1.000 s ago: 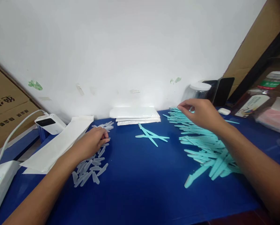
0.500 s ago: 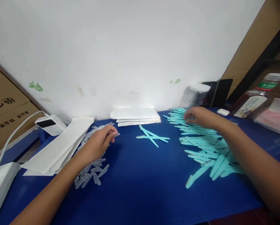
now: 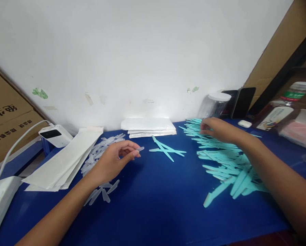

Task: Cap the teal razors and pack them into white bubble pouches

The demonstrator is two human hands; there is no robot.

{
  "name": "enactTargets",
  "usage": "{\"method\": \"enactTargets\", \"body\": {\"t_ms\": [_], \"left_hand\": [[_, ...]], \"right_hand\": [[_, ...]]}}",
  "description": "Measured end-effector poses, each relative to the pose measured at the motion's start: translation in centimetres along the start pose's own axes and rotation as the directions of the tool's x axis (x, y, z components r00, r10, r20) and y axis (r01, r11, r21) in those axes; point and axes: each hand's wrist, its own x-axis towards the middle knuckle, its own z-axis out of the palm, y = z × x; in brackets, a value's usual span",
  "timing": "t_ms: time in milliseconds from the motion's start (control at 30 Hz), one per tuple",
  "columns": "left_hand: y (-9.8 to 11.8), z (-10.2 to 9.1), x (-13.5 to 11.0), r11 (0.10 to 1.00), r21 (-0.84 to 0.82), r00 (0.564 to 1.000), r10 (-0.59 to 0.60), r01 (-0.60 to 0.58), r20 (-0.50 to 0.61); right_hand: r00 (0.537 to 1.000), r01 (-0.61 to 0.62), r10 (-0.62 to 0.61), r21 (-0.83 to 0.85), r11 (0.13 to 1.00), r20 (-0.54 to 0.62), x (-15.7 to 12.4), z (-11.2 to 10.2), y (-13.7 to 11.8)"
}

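Observation:
Between the thumb and fingers of my left hand [image 3: 122,155] is a small translucent blade cover [image 3: 140,148], its tip pointing right. Behind and below that hand lies a loose heap of similar blade covers [image 3: 95,155]. My right hand [image 3: 213,128] is at the far end of a large pile of turquoise eyebrow razors [image 3: 219,155]. Its fingers are curled down among the handles, and what they pinch is hidden. A few separate eyebrow razors [image 3: 165,149] lie crossed on the blue table between my hands.
White packets [image 3: 149,127] are stacked by the wall, and long white sleeves [image 3: 66,160] lie at the left. A white device with a cable [image 3: 55,135] stands behind them. At the right are a clear jar [image 3: 216,104], a bottle [image 3: 278,109] and a white earbud case [image 3: 244,123].
My left hand has moved right, away from the heap, carrying the blade cover toward the crossed razors. My right hand stays at the far end of the razor pile.

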Motion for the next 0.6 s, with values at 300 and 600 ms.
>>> {"method": "enactTargets", "body": {"t_ms": [300, 600], "left_hand": [[1.2, 1.0, -0.5, 0.997, 0.070, 0.996, 0.039, -0.033, -0.079], [0.9, 1.8, -0.5, 0.996, 0.076, 0.996, 0.049, -0.043, -0.070]], "right_hand": [[0.943, 0.332, -0.285, 0.506, 0.796, -0.171, -3.6, -0.2, -11.9], [0.938, 0.326, -0.329, 0.610, 0.722, -0.111, -4.6, 1.2, -14.1]]}}
